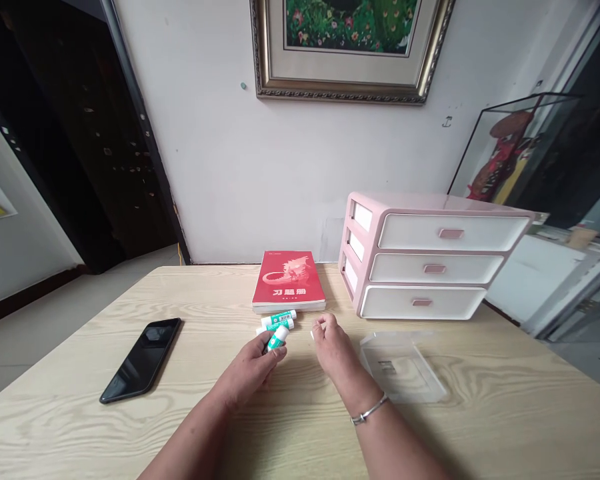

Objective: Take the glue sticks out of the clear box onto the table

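My left hand is closed round a green and white glue stick, its white end pointing up and away from me. Just beyond it, two more glue sticks of the same kind lie on the table: an upper glue stick and a lower glue stick partly covered by the held one. To the right, my right hand is pinched, with a small white object showing at its fingertips; most of that object is hidden. The two hands are apart.
A red book lies behind the glue sticks. A pink and white drawer unit stands at the back right. By my right wrist is a clear plastic box. A black phone rests on the wooden table at left.
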The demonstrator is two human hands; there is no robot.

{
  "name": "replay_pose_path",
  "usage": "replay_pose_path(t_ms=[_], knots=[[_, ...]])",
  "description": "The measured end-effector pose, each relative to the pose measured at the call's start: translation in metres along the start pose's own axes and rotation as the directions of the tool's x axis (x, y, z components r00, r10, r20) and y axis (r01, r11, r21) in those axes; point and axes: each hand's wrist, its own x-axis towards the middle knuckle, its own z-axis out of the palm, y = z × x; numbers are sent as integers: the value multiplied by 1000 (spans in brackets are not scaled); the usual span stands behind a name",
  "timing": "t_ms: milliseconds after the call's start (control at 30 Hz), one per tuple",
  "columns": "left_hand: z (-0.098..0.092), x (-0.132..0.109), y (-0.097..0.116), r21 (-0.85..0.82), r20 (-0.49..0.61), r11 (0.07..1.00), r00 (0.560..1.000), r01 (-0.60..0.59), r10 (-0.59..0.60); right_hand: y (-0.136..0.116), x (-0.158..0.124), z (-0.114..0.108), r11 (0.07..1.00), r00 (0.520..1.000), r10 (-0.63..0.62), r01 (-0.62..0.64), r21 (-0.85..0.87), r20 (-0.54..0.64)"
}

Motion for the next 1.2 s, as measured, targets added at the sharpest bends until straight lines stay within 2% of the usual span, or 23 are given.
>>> replay_pose_path(t_ms=[133, 233, 333, 467, 633, 700, 767, 900, 1033, 1200], knots=[[-3, 3, -1, 170, -130, 985, 991, 9, 14, 3, -5, -3, 973, 994, -102, 92, -213, -37], [-6, 8, -8, 332, -196, 942, 974, -43, 113, 10, -6, -3, 928, 987, -154, 128, -349, -47], [-12, 14, -13, 518, -271, 853, 934, -61, 231, 18, -5, 0, 889, 983, -183, 157, -429, -18], [-21, 23, -15, 680, -299, 733, 907, -15, 296, 19, -6, 2, 872, 970, -240, 195, -450, -45], [-26, 41, -15, 733, -327, 680, 882, 11, 339, 5, -12, 2, 891, 937, -329, 267, -368, -116], [-26, 48, -16, 763, -305, 647, 894, 22, 329, 1, -13, 3, 899, 927, -353, 299, -319, -125], [-25, 55, -17, 786, -254, 618, 924, 25, 286, -1, -13, 4, 901, 916, -377, 329, -282, -137], [-25, 63, -16, 790, -156, 614, 967, -1, 203, -2, -12, 5, 891, 896, -420, 377, -252, -146], [-22, 61, -13, 735, -34, 664, 970, -137, 239, -3, -11, 8, 862, 877, -472, 436, -257, -95], [-14, 50, -13, 590, 67, 782, 977, -201, 201, -5, -16, 11, 829, 859, -508, 505, -239, 55]])
